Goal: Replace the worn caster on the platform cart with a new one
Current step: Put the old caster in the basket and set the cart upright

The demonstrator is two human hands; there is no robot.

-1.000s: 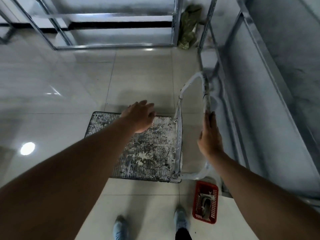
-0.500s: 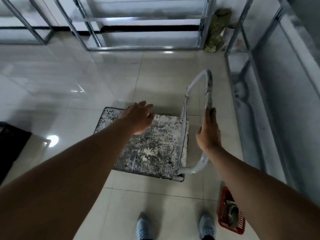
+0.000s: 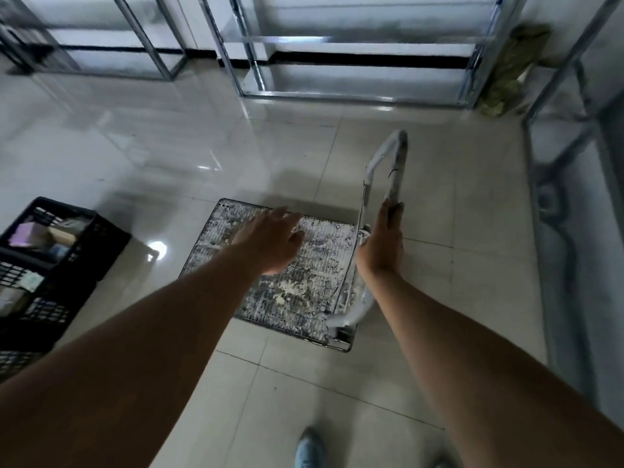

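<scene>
Head view: platform cart standing on the tiles at centre, handle raised at 1 o'clock, casters hidden under the deck. Left hand spread open over the deck, holding nothing; right hand laid straight-fingered against the handle, not wrapped round it. Likely next: close the right fingers round the tube, hook the deck's 9 o'clock edge, tip over slowly.

Open tile floor left of cart, black crate far left, metal racks behind and right
</scene>
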